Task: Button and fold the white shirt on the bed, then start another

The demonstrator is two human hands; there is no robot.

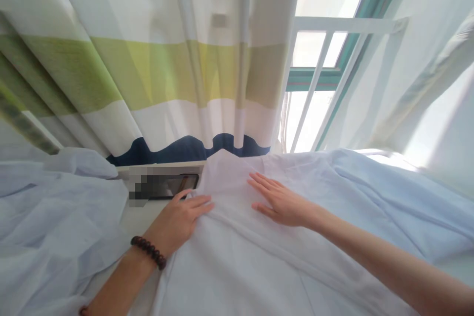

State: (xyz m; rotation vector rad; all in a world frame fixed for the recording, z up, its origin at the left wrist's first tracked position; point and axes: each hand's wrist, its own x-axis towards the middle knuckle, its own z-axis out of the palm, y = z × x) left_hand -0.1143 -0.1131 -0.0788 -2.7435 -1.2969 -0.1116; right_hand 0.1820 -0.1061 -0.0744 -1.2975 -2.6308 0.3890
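Observation:
A pale blue-white garment [259,256] lies spread over a flat surface in front of me. My left hand [179,219] rests flat on its left edge, fingers stretched out to the right; a dark bead bracelet [148,252] circles that wrist. My right hand [279,201] lies flat on the cloth a little further right, fingers extended and pointing left. Neither hand holds anything. The two hands are a short gap apart on the fabric.
A dark phone-like slab [172,185] lies on a white ledge just beyond my left hand. More light blue cloth [55,222] is bunched at the left. A striped curtain [166,74] hangs behind, and a window with white bars [326,74] stands at the right.

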